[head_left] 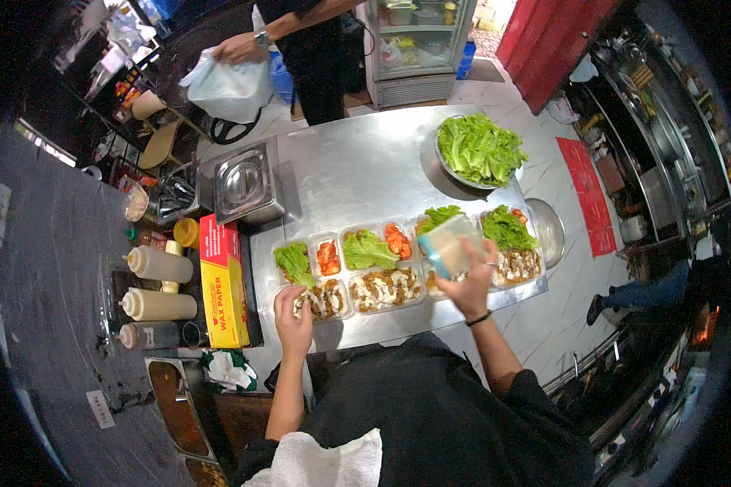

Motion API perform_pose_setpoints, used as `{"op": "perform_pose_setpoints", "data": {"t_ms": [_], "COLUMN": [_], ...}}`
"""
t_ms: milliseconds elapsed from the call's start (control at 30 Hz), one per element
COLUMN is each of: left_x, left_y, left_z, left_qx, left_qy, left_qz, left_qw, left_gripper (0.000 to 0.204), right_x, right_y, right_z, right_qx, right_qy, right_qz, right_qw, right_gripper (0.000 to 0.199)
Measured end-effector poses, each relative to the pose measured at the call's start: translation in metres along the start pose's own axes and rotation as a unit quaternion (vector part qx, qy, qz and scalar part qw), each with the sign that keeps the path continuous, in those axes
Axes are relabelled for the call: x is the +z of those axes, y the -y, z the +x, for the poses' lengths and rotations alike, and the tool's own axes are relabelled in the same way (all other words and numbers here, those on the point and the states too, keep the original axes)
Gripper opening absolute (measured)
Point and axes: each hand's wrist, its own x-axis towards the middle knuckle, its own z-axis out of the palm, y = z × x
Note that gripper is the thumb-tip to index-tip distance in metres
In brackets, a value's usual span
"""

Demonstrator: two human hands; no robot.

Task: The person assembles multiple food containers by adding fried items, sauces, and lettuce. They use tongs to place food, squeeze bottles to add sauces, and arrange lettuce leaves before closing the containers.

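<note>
A row of clear plastic meal trays runs along the near side of the steel table, holding lettuce, red chopped vegetables and browned food under white sauce. My left hand (291,319) is at the near left corner of the leftmost tray (345,311), its fingers loosely bent and thumb apart, with nothing visible in them. My right hand (471,284) grips a clear plastic container (447,246) with a blue rim and pale contents. Tilted above the third tray, it hides part of that tray's food. At the right end stands another filled tray (518,266).
A metal bowl of lettuce (481,150) stands at the far right of the steel table (357,162). To the left are a lidded steel pan (244,183), a yellow-and-red box (223,284) and several squeeze bottles (161,305). Across the table, another person's hand (240,49) holds a plastic bag.
</note>
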Motion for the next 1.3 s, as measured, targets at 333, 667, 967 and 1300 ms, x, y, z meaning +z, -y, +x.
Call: {"op": "perform_pose_setpoints", "data": {"t_ms": [333, 667, 967, 1300], "left_x": [0.044, 0.077, 0.104, 0.149], "left_y": [-0.041, -0.084, -0.104, -0.161], "left_z": [0.003, -0.009, -0.028, -0.025], "left_qx": [0.056, 0.075, 0.060, 0.131], "left_qy": [0.065, 0.078, 0.076, 0.162], "left_qz": [-0.027, -0.014, -0.006, -0.024], "left_qw": [0.996, 0.994, 0.995, 0.978], "left_gripper": [0.024, 0.025, 0.027, 0.028], "right_x": [-0.055, -0.053, -0.160, -0.159], "right_y": [-0.050, -0.102, -0.167, -0.190], "right_z": [-0.001, 0.104, 0.078, 0.008], "right_qx": [0.027, -0.004, 0.071, 0.134], "right_qy": [-0.027, -0.049, -0.117, -0.140], "right_qz": [-0.035, -0.022, -0.020, -0.041], "right_qw": [0.999, 0.999, 0.990, 0.980], "right_gripper": [0.081, 0.081, 0.083, 0.088]}}
